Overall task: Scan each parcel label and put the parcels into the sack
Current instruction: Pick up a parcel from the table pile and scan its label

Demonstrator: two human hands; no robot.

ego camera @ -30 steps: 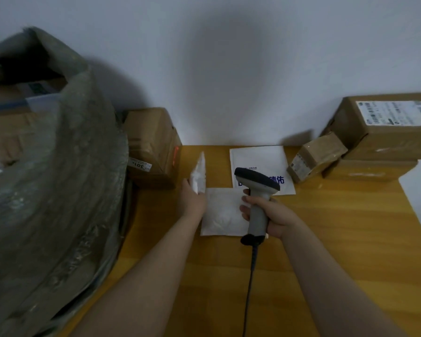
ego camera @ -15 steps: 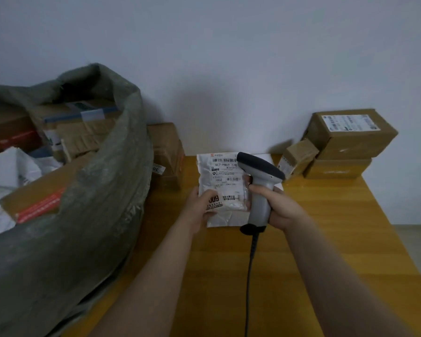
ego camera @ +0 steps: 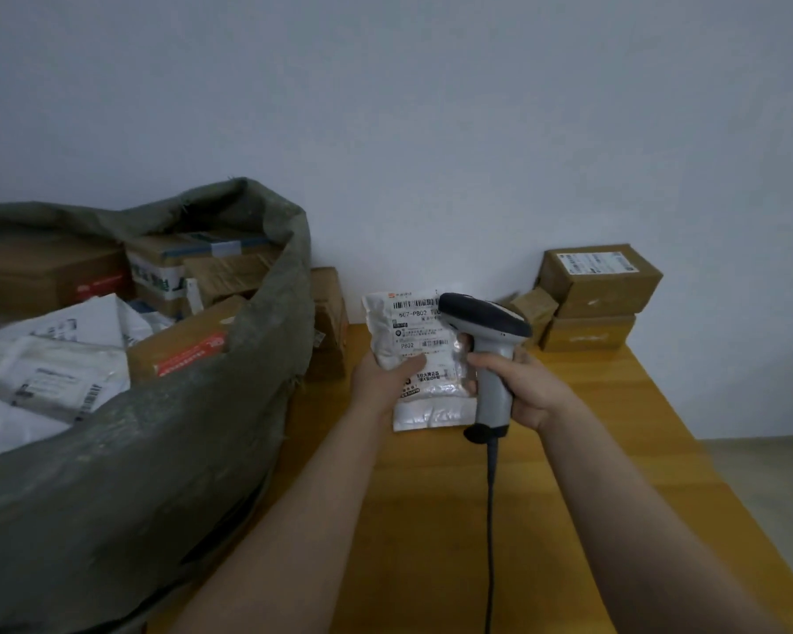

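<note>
My left hand (ego camera: 383, 377) grips a white plastic parcel bag (ego camera: 413, 334) by its lower left, label side up toward me. My right hand (ego camera: 518, 386) is curled round the handle of a grey barcode scanner (ego camera: 486, 354), whose dark head covers the parcel's right edge. The scanner's cable (ego camera: 491, 519) hangs down over the table. A second white flat parcel (ego camera: 431, 414) lies on the table under the held one. The large grey-green sack (ego camera: 156, 450) stands at the left, open and holding several boxes and white bags.
A wooden table (ego camera: 568, 496) runs to its right edge near the floor. Brown cardboard boxes are stacked at the back right (ego camera: 596, 286), with a small box (ego camera: 534, 308) beside them. Another brown box (ego camera: 328, 322) stands between sack and wall.
My left hand lifted the white parcel off the table and turned its label up. The scanner head came over the label. The view swung left, showing the sack's opening.
</note>
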